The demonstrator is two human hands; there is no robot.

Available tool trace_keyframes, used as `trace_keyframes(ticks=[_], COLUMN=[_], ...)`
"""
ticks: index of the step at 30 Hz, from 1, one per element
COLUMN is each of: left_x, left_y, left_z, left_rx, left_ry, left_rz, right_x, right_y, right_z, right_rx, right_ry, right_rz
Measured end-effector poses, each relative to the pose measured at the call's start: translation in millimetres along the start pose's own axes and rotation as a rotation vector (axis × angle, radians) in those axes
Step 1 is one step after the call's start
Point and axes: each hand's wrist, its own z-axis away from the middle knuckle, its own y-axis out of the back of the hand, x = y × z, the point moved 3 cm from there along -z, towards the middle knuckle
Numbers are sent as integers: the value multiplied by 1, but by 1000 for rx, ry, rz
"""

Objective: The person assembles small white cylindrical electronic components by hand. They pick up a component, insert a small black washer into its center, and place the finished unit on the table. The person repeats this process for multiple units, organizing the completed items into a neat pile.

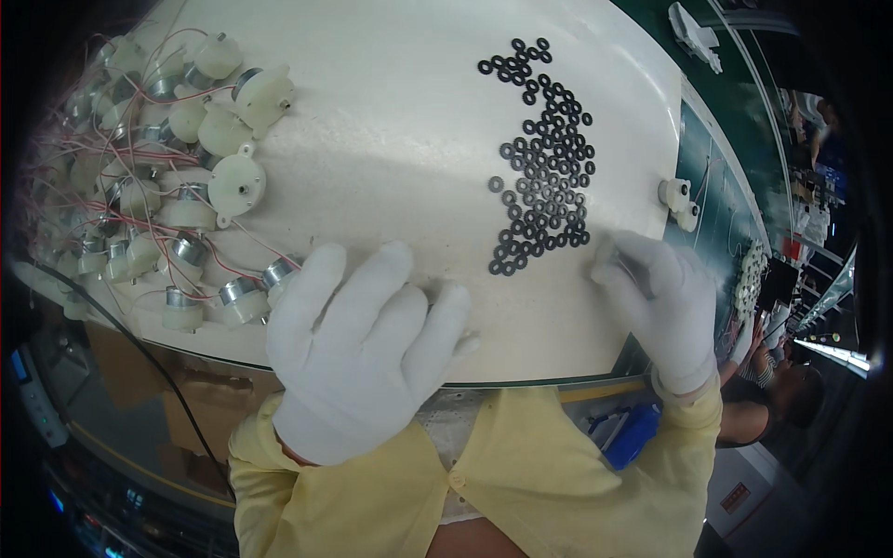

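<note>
My left hand (363, 349), in a white glove, lies knuckles up on the white table top (391, 139) near its front edge. Its fingers are close together and hide whatever is beneath them. Its index finger touches the nearest of several small motors (186, 200), which have white round gear housings, silver cans and red and white wires. My right hand (660, 302), also gloved, rests at the right front. Its fingertips are pinched together just right of a scatter of small black rubber rings (544, 158). I cannot see anything between those fingertips.
Two small white parts (680, 205) sit at the table's right edge. Beyond it runs a green belt (735, 177) with a white part (696, 35) on it. Another person (777, 372) works at the lower right. A black cable (139, 344) hangs off the left front.
</note>
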Motion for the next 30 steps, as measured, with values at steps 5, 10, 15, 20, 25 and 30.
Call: trace_keyframes(ticks=[5,10,15,20,25,30], left_x=[-2,-1,-1,-2,-2,-3], left_y=[0,-2,0,1,1,2], left_z=[4,7,4,2,-1,0], left_rx=[11,19,-45,-29,-6,-30], left_ry=[27,42,26,-19,-55,-51], left_rz=[27,4,3,-26,-32,-25], right_x=[12,22,44,64,43,39], right_y=[-6,-18,-18,9,12,-5], right_z=[4,40,75,90,76,65], right_rx=[3,79,140,56,346,259], right_ry=[-89,-442,-266,-410,-143,-155], right_rz=[-95,-509,-107,-160,131,98])
